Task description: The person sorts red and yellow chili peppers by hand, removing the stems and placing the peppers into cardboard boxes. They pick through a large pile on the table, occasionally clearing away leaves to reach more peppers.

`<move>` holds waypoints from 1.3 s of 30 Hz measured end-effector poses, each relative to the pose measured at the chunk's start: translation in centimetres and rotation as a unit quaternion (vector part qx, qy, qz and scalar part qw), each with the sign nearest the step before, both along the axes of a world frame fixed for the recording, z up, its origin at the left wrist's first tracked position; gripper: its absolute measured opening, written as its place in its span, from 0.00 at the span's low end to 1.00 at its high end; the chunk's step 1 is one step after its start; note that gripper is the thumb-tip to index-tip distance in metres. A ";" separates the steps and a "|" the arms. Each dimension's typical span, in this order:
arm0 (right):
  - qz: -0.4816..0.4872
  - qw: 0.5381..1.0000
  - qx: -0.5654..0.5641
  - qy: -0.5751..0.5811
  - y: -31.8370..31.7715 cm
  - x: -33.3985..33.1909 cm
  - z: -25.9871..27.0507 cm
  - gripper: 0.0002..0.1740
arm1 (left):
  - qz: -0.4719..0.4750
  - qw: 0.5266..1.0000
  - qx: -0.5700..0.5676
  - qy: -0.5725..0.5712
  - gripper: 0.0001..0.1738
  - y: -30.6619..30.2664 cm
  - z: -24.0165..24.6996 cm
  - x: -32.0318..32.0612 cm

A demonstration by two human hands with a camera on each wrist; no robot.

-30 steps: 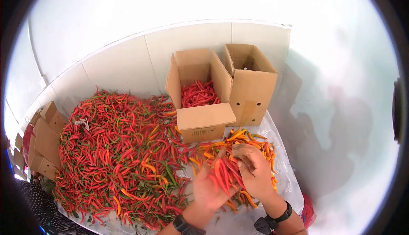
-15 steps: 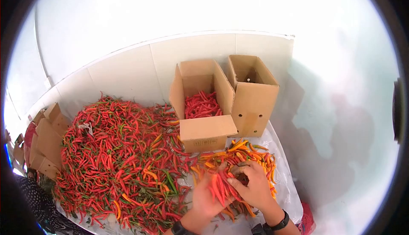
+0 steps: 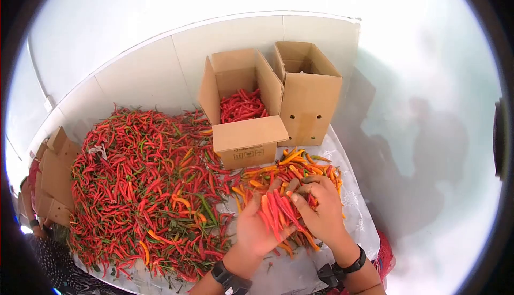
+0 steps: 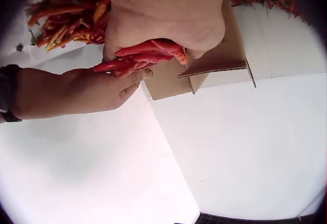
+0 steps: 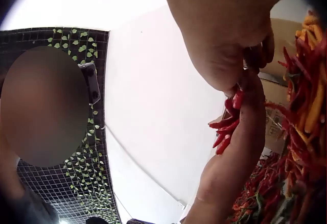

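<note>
A bundle of red chili peppers [image 3: 278, 209] lies across the palm of the left hand [image 3: 256, 233], whose fingers curl up around it. The right hand [image 3: 325, 212] meets it from the other side, thumb and bent fingers pinching the peppers' upper ends. Under both hands spreads a pile of orange and red peppers [image 3: 300, 161]. In the left wrist view, red peppers [image 4: 148, 55] show between the left hand [image 4: 168, 9] and the right hand [image 4: 82, 90]. The right wrist view has pepper tips [image 5: 225, 132] sticking out beside the left hand [image 5: 250, 117], below the right hand [image 5: 222, 35].
A large heap of red peppers [image 3: 144, 188] covers the table's left side. Behind the hands stand an open carton [image 3: 249, 157] holding red peppers and a taller carton [image 3: 310, 107]. More cardboard [image 3: 56, 177] and part of another person [image 3: 51, 263] are at the left edge.
The head view has tilted, so the cartons and piles sit higher in it. Both hands stay together on the bundle, and its peppers look slightly more fanned out. Another person's hand shows at far left.
</note>
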State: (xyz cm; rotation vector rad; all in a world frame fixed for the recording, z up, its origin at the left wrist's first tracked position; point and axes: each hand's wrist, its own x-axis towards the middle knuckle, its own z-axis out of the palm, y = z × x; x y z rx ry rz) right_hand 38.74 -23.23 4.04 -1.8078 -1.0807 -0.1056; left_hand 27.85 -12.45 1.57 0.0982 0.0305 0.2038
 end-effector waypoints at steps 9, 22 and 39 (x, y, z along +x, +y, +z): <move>0.050 0.998 -0.028 0.018 -0.4 0.1 -0.4 0.11 | -0.010 1.000 0.011 -0.013 0.32 -0.2 0.6 -0.5; 0.009 0.968 -0.016 0.249 -0.9 -0.4 0.7 0.12 | 0.031 0.999 -0.023 0.000 0.31 0.2 0.4 -1.0; 0.063 0.956 -0.023 0.284 0.5 -0.8 -0.7 0.12 | 0.066 0.997 -0.043 -0.019 0.32 1.2 -0.6 -0.7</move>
